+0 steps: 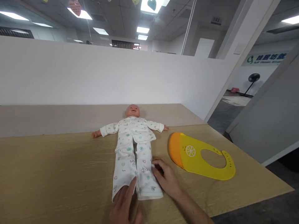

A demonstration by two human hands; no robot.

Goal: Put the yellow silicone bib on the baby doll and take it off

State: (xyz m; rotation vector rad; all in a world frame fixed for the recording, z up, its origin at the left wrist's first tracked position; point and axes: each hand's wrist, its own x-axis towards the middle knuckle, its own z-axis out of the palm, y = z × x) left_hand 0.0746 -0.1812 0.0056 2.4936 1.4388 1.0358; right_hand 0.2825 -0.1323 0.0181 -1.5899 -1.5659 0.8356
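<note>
A baby doll [132,111] lies on its back on the table, arms spread, head toward the white wall. It wears a white patterned top [130,127] and matching trousers [143,168]. My left hand [126,202] is at the cuff of the left-side trouser leg. Its fingers are stretched out, some reaching inside the opening and one lying over the fabric. Along the outer edge of the other leg, my right hand [167,177] has its thumb and forefinger curled at the cloth, seemingly pinching it. The doll's feet are hidden.
A yellow silicone bib [196,155] with an orange pocket lies to the right of the doll. The wooden table [58,174] ends at a slanting right edge. Behind it rises a low white wall [93,74] with glass above. A fan [253,79] stands beyond the doorway.
</note>
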